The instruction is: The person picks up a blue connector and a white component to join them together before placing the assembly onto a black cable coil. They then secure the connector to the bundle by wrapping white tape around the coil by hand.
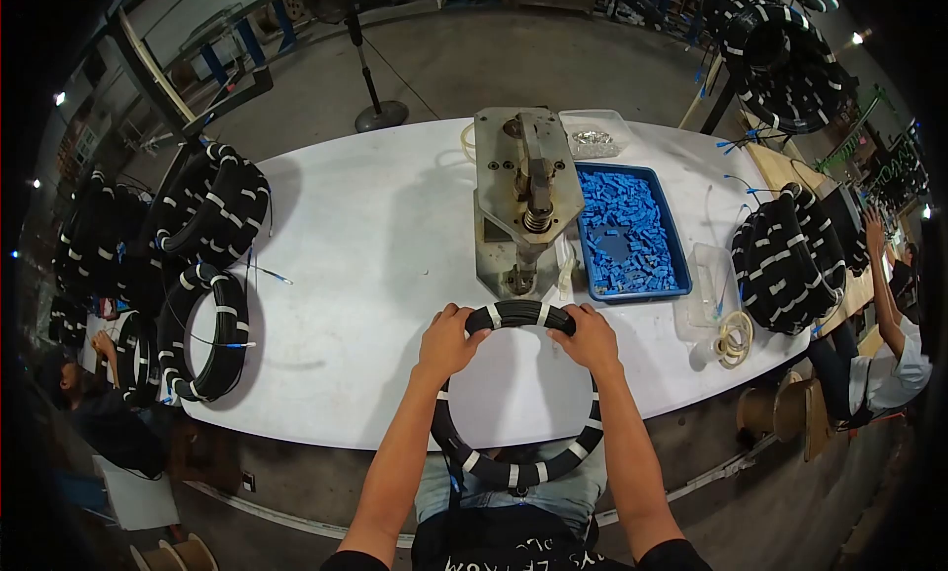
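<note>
A black cable coil (519, 472) bound with white tape bands is held in front of my body, its far side over the white table (336, 275) and its near side over my lap. My left hand (449, 342) grips the far side of the coil at the left. On the right, my right hand (590, 340) is closed round the same far side. Just beyond the coil stands a metal press (528, 191). A blue tray (683, 275) of small blue connectors lies right of the press.
More taped coils (212, 334) sit at the table's left, and others (790, 260) at the right. A clear box (617, 136) stands behind the tray. A pale coiled cord (735, 339) lies near the right edge. One person (109, 413) is at far left, another (894, 344) at far right.
</note>
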{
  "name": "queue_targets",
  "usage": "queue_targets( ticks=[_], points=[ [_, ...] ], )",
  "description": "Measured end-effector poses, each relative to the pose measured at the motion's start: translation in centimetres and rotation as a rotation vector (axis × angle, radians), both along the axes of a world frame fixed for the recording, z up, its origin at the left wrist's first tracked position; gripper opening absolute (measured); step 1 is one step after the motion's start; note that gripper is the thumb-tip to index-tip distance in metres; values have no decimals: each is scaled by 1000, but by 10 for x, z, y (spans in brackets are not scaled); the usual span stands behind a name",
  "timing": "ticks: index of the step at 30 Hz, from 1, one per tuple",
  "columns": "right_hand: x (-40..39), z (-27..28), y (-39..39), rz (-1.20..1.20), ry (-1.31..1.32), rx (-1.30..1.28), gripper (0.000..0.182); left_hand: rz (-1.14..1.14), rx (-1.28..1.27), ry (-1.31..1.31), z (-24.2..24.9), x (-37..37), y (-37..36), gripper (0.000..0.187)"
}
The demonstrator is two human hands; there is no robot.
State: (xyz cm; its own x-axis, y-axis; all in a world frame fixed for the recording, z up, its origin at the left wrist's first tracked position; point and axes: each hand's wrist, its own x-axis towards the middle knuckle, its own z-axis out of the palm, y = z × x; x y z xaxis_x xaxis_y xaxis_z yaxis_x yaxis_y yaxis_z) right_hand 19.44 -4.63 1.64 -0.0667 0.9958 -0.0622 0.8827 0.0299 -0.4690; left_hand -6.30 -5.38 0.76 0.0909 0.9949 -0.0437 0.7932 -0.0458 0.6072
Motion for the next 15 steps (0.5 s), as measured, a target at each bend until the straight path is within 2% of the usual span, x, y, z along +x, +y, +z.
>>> queue_targets(
  ticks=[11,15],
  points=[
    [7,-2,6,78,162,-16,41,6,3,-68,0,-2,3,38],
    [8,-6,7,95,145,23,41,10,22,-79,-1,-2,3,40]
  ],
)
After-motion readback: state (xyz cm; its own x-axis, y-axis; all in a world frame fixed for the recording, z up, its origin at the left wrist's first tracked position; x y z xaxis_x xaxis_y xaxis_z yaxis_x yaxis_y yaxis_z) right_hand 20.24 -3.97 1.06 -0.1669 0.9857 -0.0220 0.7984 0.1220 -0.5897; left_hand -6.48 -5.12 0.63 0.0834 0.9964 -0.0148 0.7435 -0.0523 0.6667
